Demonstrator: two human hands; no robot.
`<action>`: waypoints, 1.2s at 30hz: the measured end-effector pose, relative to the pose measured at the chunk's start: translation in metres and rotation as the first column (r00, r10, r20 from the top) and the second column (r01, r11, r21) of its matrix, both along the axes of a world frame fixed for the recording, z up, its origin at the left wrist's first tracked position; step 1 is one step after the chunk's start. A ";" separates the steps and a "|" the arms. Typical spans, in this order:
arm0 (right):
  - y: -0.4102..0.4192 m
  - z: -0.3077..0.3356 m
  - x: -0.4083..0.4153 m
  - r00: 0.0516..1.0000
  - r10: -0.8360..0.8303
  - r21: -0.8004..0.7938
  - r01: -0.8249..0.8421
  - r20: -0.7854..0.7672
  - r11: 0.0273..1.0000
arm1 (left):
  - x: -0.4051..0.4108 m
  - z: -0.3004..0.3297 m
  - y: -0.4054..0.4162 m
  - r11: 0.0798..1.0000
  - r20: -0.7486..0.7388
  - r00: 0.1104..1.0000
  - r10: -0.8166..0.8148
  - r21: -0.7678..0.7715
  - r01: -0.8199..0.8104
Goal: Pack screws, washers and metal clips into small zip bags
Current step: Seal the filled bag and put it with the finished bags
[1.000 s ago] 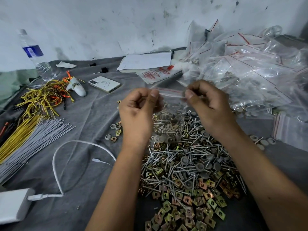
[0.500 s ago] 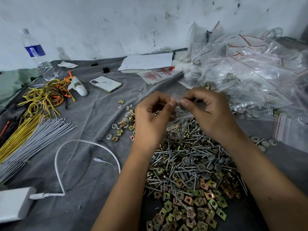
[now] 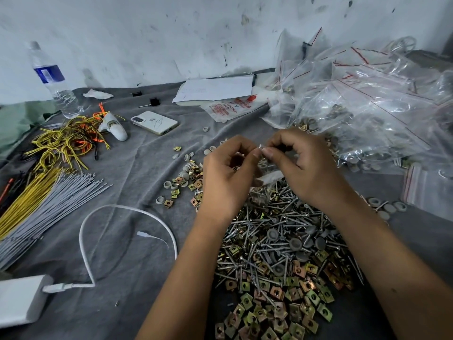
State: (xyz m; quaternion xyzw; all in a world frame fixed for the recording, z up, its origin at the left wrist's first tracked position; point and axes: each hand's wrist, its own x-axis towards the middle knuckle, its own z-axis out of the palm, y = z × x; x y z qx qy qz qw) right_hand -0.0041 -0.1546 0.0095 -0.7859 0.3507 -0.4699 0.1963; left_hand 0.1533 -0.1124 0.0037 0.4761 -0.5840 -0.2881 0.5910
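Above the screw pile [image 3: 277,231], both hands pinching a small zip bag [image 3: 266,176], phone [image 3: 154,122] behind, filled bags [image 3: 372,114] right.

A stained white wall [image 3: 147,33] rises behind a grey cloth-covered surface [image 3: 137,168].

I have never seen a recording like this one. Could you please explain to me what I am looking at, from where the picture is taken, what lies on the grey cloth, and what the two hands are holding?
There is no machine here. A person wears a camera on the head, so it looks down at their own arms. The left hand and the right hand meet above the cloth and pinch the top edge of a small clear zip bag; their thumbs almost touch. Below them lies a heap of screws, with grey washers among them and square metal clips nearer the person. To the right is a pile of zip bags. To the left lie yellow and grey wires, a phone, a water bottle and a white cable.
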 end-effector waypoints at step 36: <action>0.001 0.002 -0.003 0.997 -0.010 -0.006 0.009 -0.080 1.000 | 0.005 -0.005 -0.005 0.999 0.023 1.000 0.000 -0.052 0.001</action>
